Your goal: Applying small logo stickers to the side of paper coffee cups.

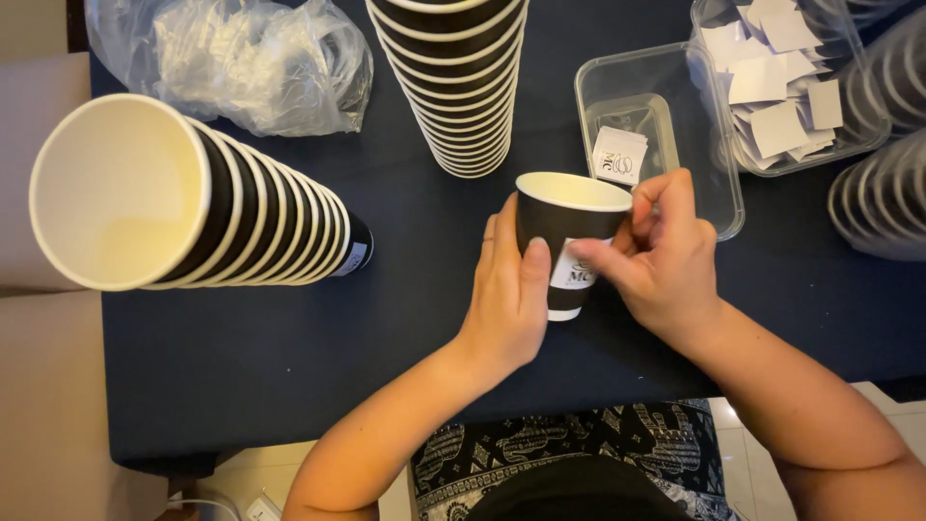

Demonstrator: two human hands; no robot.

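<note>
A black paper cup with a white inside (569, 227) stands upright on the table covered in dark blue cloth (289, 328), near the middle of the near edge. The left hand (511, 289) grasps the cup's left side, thumb laid across the front. The right hand (661, 256) is at the cup's right side, its forefinger pressing down a small white rectangular sticker label (576, 273) on the cup's front, the other fingers curled loosely and holding nothing else.

The step in hand looks like smoothing a label onto the cup wall; the label seems already in place, so what it calls for next is firm, even pressure to its edges while the left hand keeps the cup steady.

To the far right, a clear plastic tray (666, 116) holds a few more white labels, and a second clear tub (781, 87) beyond it is heaped with blank white paper squares. A tall stack of black cups (453, 77) stands at the far middle; another stack (193, 207) leans towards the camera on the left. A crumpled clear plastic bag (251, 58) lies far left.
</note>
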